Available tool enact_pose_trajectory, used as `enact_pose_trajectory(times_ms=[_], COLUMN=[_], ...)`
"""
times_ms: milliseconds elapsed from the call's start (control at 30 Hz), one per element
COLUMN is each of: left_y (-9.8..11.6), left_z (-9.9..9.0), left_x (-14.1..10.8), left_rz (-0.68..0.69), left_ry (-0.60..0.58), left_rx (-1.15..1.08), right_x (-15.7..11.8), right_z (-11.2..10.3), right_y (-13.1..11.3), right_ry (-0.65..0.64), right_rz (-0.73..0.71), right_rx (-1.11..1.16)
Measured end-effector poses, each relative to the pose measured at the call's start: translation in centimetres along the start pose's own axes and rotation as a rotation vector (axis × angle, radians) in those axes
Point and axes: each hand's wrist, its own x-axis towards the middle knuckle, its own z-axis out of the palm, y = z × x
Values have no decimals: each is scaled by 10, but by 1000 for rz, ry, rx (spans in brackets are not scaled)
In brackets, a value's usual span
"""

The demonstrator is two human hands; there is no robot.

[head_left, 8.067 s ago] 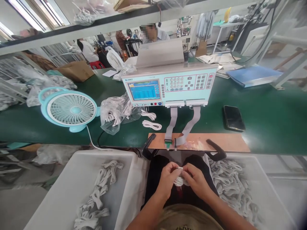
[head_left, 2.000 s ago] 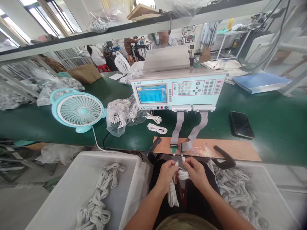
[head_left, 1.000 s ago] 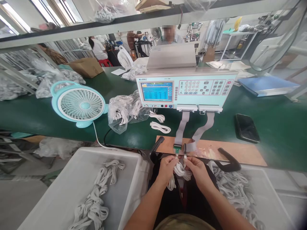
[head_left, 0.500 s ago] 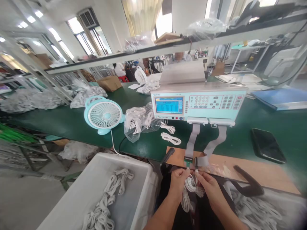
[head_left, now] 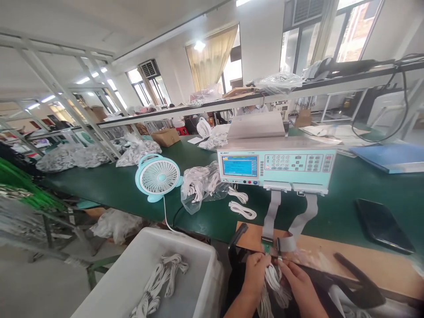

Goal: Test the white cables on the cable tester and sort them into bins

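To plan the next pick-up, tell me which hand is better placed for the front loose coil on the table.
Probably the left hand: it is nearer the front coil; the right hand is farther right. Both are occupied at the white cables, though.

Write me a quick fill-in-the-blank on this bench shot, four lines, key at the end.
1. The left hand and right hand hold white cables near the lower ends of (number) ____ gray ribbon cables.
2. In the picture, the round fan stands to the ____ of the instrument with the lit screen.
3. The tabletop under the dark phone is coloured ____.
4. The folder near the picture's right edge is coloured ____.

Missing words: two; left; green; blue.
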Motion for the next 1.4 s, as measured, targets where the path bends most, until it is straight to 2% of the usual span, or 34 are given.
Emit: enact_pose_trajectory(times_ms=[200,333,400,467,533,633,700,733,800,867,933,1033,1167,1300,1400], left_y=[3,3,1,-2,-4,-9,-12,-13,-15,-16,-16,-20,-29,-34,-36], left_z=[3,7,9,9,4,-6,-11,-11,-6,3,12,18,12,9,14], left_x=[-1,-12,-23,-33,-42,-46,-45,-44,-41,-40,-42,-47,-50,-48,-51], left_rz=[32,40,-1,-105,-227,-374,-437,-461,-503,-546,-589,-647,-672,-592,-488], left_ry=[7,7,-21,-55,-62,-58,-74,-85,-106,-119,-121,-130,-117,-55,2], left_rx=[-29,-57,-54,-66,-145,-373,-518,-578,-657,-689,-687,-646,-605,-584,-449], right_x=[1,-12,-20,-27,-33,-49,-63,-71,-85,-94,-97,-94,-90,-89,-85], right_z=[4,11,1,-27,-73,-150,-178,-180,-162,-126,-90,-60,-49,-40,-35], right_y=[2,-4,-9,-12,-11,1,10,14,17,14,7,-5,-12,-10,-6], right_ry=[-16,-26,-49,-77,-101,-120,-28,-32,-172,-404,-499,-483,-531,-497,-422], right_rz=[-21,-24,-30,-52,-87,-113,-165,-209,-334,-479,-653,-890,-1052,-1125,-1073], right_rx=[5,-6,-41,-124,-311,-852,-1093,-1131,-1055,-909,-804,-745,-802,-840,-780])
